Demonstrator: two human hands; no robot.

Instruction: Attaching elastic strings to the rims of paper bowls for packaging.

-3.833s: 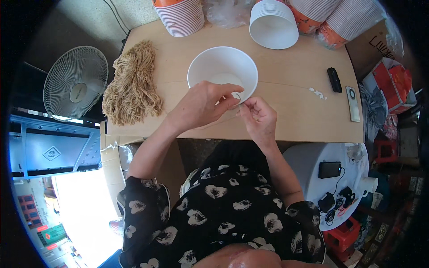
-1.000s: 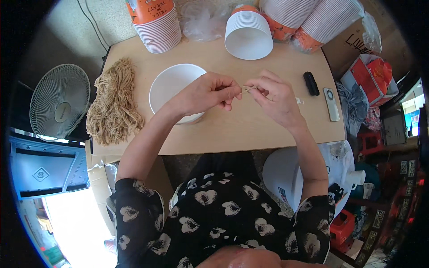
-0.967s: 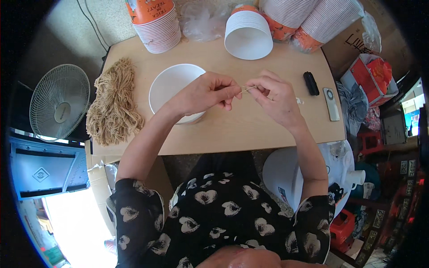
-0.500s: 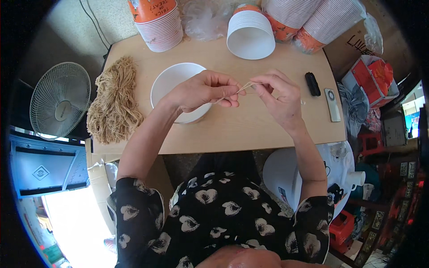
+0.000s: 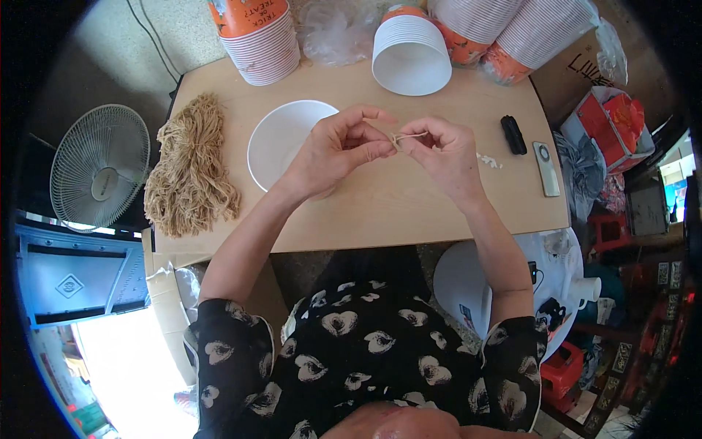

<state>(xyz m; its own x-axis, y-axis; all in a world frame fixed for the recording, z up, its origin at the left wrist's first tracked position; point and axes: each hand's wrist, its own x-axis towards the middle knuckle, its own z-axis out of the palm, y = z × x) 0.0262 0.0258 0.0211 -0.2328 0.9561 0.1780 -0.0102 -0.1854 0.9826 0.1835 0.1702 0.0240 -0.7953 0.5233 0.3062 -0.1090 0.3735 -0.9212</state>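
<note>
Cord (image 5: 412, 134), head view: a thin tan length, kinked or looped where your fingertips meet, above the table (image 5: 387, 216) and just right of the white bowl (image 5: 274, 146). Whether it is knotted there is too small to tell.
Left hand (image 5: 338, 148): your thumb and a curled finger appear to pinch the cord, with the index finger lifted clear. So little of it sits in that grip that a slight roll of the thumb could let it slip.
Right hand (image 5: 447, 155): your thumb and index finger pinch the cord close by the left fingertips. An uneven tug could draw the loop open, or snap something so fine.
White bowl: partly hidden by your left hand; if that wrist drops, it could knock the rim and shift the bowl.
Fibre bundle (image 5: 191, 168): well left of your hands, its strands loose; a forearm swung outward could snag and tangle them.
White pieces (image 5: 491, 162): small and loose, near your right hand; a brush of the wrist could scatter them.
</note>
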